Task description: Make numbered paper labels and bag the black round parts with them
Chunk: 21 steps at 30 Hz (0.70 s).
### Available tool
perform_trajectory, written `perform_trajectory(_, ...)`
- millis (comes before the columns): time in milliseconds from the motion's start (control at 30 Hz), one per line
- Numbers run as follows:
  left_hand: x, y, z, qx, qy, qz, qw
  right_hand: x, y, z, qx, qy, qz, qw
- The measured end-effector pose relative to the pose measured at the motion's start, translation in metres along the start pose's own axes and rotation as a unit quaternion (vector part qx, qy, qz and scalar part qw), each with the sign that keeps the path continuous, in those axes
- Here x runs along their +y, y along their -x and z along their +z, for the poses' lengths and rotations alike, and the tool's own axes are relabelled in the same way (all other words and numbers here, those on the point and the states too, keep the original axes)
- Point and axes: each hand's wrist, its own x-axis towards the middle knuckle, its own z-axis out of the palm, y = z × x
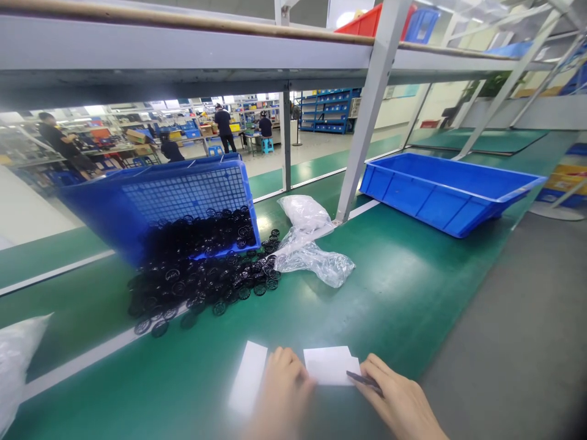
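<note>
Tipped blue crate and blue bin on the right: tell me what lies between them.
In the head view, spilled black round parts, crumpled clear plastic and a slanted white post come between the tipped blue crate and the blue bin.

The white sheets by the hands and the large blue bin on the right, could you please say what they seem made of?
The white sheets look like paper or thin card, fairly matte, judging by their flat faces and straight edges. The blue bin is probably moulded plastic with a slight sheen, given its uniform colour and ribbed walls.
</note>
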Motion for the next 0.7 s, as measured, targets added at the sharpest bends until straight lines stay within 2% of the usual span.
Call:
perform_trajectory(167, 0.002, 0.000, 0.001, 0.005, -0.013, 0.004, 1.000, 0.000, -0.010, -0.001, -0.010, 0.014, 0.004, 1.000)
perform_trajectory(367, -0.001, 0.003, 0.007, 0.021, -0.052, 0.014, 0.998, 0.002, -0.021, -0.006, -0.054, 0.005, 0.025, 0.998)
perform_trajectory(500, 0.000, 0.003, 0.010, 0.011, -0.077, 0.006, 0.997, 0.003, -0.021, -0.004, -0.073, 0.000, 0.046, 0.996)
perform_trajectory(633, -0.002, 0.000, 0.016, 0.009, -0.119, -0.013, 0.993, 0.004, -0.018, 0.000, -0.070, 0.000, 0.050, 0.996)
perform_trajectory(700, -0.004, -0.002, 0.016, 0.018, -0.148, 0.001, 0.989, 0.003, -0.017, 0.002, -0.063, 0.003, 0.046, 0.997)
